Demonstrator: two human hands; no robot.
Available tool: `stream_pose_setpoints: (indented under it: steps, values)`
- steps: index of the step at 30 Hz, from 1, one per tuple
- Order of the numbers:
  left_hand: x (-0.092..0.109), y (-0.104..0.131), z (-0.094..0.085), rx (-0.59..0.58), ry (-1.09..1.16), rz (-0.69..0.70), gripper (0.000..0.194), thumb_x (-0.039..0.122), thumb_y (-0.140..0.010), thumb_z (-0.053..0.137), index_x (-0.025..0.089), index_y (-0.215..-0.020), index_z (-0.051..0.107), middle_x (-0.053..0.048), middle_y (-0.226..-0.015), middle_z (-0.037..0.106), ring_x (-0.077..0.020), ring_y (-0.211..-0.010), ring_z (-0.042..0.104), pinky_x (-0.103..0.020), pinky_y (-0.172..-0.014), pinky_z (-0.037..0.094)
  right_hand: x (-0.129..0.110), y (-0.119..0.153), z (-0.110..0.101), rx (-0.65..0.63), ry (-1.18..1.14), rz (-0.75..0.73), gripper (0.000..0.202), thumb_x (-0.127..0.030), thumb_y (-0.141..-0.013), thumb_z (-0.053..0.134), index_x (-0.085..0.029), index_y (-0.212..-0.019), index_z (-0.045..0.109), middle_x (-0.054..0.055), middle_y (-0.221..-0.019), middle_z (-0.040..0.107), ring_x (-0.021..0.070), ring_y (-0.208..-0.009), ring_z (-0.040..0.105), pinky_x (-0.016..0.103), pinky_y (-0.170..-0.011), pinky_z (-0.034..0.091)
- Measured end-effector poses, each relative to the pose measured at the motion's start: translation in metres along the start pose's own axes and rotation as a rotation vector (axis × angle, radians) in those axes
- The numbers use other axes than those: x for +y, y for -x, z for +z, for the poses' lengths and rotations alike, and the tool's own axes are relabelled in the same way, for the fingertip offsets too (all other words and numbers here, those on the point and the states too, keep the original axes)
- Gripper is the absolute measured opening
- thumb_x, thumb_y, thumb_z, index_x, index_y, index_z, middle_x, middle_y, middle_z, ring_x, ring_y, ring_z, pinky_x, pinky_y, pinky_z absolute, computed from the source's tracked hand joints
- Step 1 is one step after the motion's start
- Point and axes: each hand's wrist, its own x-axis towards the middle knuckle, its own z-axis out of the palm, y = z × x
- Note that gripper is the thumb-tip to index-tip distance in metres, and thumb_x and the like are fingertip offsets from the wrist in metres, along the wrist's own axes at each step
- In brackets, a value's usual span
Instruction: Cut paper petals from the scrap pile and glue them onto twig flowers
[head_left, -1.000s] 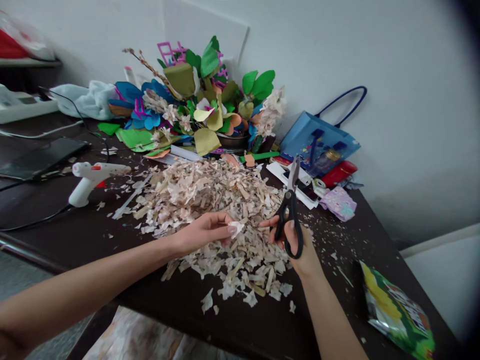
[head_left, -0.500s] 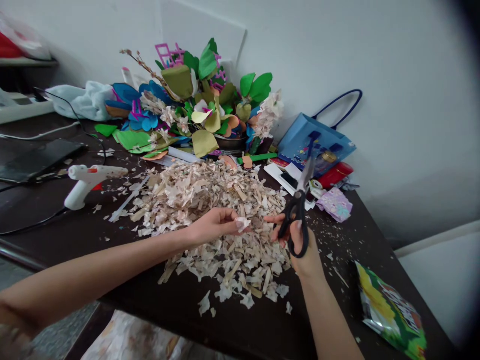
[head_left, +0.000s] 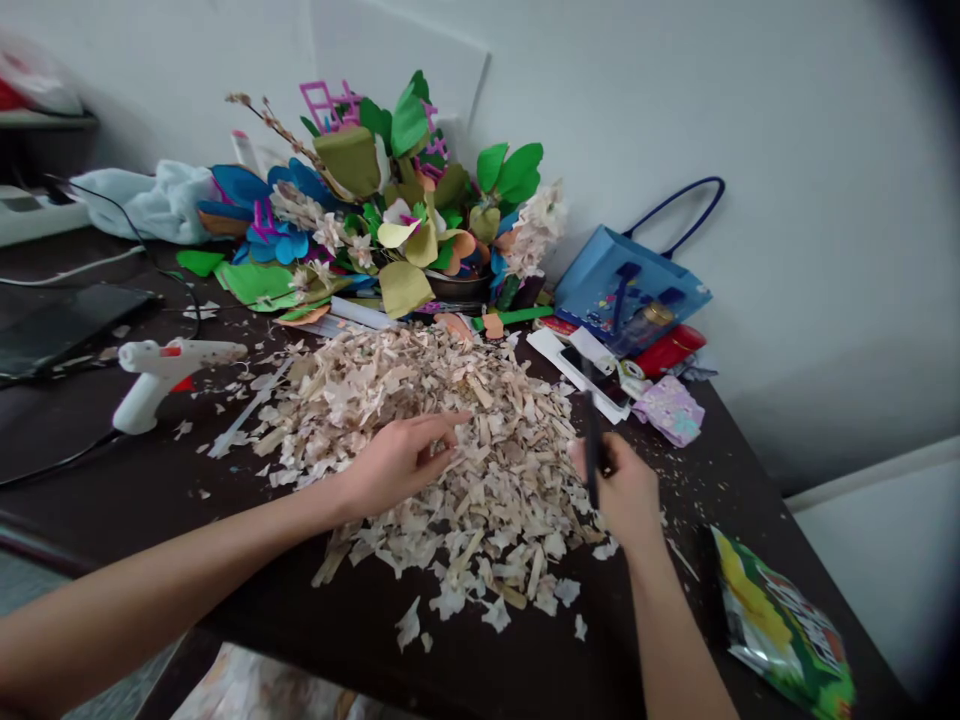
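A broad heap of pale, dry petal-like scraps covers the middle of the dark table. My left hand is over the heap, its index finger stretched out and its thumb apart below; no scrap shows between them. To the right of the heap, my right hand grips a pair of black-handled scissors. They are turned edge-on, pointing away from me, and their blades are hard to make out.
At left lies a white glue gun, with a dark tablet-like slab behind it. Colourful artificial flowers stand at the back beside a blue bag. A green snack packet lies front right; a patterned pouch lies behind it.
The pale scrap that was between my left fingers is gone from them, and that hand has shifted left. My right hand has turned the scissors edge-on and moved slightly right.
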Motion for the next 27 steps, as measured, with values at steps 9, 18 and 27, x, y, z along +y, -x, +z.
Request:
stream_pose_setpoints:
  steps: [9, 18, 27]
  values:
    - [-0.005, -0.005, 0.001, -0.031, 0.457, -0.254, 0.032, 0.042, -0.082, 0.06, 0.014, -0.07, 0.05, -0.005, -0.086, 0.062, -0.0052, -0.051, 0.043, -0.02, -0.049, 0.035, -0.013, 0.011, 0.023, -0.256, -0.038, -0.049, 0.029, -0.049, -0.078, 0.059, -0.022, -0.075, 0.051, -0.002, -0.056, 0.055, 0.0159, -0.05, 0.051, 0.025, -0.049, 0.036]
    - [-0.002, -0.003, 0.004, -0.194, 0.936, -0.514, 0.029, 0.039, -0.08, 0.065, 0.016, -0.074, 0.048, -0.002, -0.077, 0.066, -0.0027, -0.04, 0.04, -0.018, -0.039, 0.029, -0.038, 0.027, 0.029, -0.441, -0.911, 0.128, 0.035, -0.054, -0.083, 0.053, -0.019, -0.086, 0.055, 0.009, -0.084, 0.069, 0.0129, -0.047, 0.054, 0.025, -0.04, 0.033]
    - [0.001, -0.002, 0.003, -0.306, 0.992, -0.533, 0.027, 0.042, -0.084, 0.061, 0.017, -0.083, 0.051, -0.001, -0.06, 0.062, -0.0088, -0.046, 0.053, -0.021, -0.045, 0.041, -0.047, 0.029, 0.031, -0.244, -0.696, 0.133, 0.032, -0.054, -0.083, 0.053, -0.022, -0.086, 0.055, 0.006, -0.08, 0.067, 0.0156, -0.051, 0.054, 0.028, -0.046, 0.041]
